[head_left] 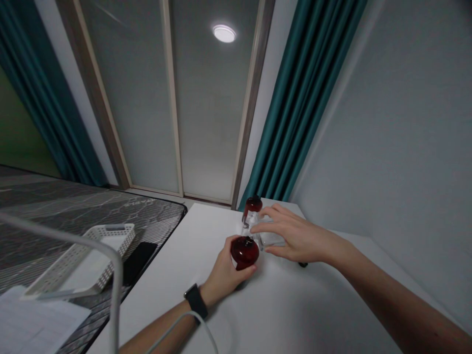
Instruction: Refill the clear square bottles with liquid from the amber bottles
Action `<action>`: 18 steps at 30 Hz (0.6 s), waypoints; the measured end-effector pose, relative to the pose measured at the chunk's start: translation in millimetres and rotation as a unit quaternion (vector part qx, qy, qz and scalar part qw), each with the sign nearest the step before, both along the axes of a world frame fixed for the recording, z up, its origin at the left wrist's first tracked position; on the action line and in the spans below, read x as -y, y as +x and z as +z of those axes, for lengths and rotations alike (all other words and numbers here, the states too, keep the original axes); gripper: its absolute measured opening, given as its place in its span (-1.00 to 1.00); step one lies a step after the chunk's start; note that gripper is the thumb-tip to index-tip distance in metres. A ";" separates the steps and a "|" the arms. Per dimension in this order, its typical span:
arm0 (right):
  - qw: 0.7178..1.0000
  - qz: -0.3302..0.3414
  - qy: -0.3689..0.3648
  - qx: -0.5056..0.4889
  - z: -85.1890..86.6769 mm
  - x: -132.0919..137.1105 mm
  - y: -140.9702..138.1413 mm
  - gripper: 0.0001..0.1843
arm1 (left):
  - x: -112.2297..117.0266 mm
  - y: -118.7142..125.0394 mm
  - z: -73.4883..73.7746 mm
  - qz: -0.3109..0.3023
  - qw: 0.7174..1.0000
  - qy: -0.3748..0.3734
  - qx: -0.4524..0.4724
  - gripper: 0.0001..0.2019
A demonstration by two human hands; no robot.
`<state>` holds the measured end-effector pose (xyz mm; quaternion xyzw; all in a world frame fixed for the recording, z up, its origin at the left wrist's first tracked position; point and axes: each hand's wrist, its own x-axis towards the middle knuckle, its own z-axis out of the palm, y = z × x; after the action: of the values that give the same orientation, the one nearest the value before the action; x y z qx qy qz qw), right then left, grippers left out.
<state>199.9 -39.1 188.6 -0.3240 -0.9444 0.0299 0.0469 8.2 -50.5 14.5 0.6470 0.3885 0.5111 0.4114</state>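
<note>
My left hand (226, 270) is wrapped around a dark red-brown rounded bottle (245, 250), its fingers on the far side and its thumb on the near side. A wristwatch (196, 301) is on that wrist. My right hand (291, 233) reaches in from the right, its fingers and thumb around a clear, see-through bottle (272, 239). The clear bottle is partly hidden by the fingers, and its exact shape cannot be made out. Just behind stands a second red-brown bottle (253, 203). A small black piece (303, 264) lies under the right hand.
Both hands work over a white table (165, 270). To the left are a white perforated basket (81, 260), a dark flat object (138, 263) and papers (40, 319). A pale curved tube (116, 275) crosses the near left. Beyond are sliding doors (206, 123) and a teal curtain (295, 108).
</note>
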 end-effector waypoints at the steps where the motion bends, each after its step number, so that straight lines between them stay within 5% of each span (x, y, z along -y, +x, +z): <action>1: 1.000 0.000 0.000 0.000 0.0 0.0 0.1 -0.60 | 0.0 0.2 -0.2 0.001 1.000 0.000 0.001 -0.37; 18: 1.000 0.004 0.004 0.001 -0.5 -1.2 0.8 -0.59 | -0.6 0.2 -0.5 0.006 1.000 0.007 -0.010 -0.36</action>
<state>200.7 -37.9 188.1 -0.3198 -0.9460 0.0259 0.0466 8.3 -49.8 14.0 0.6525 0.3925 0.5100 0.4000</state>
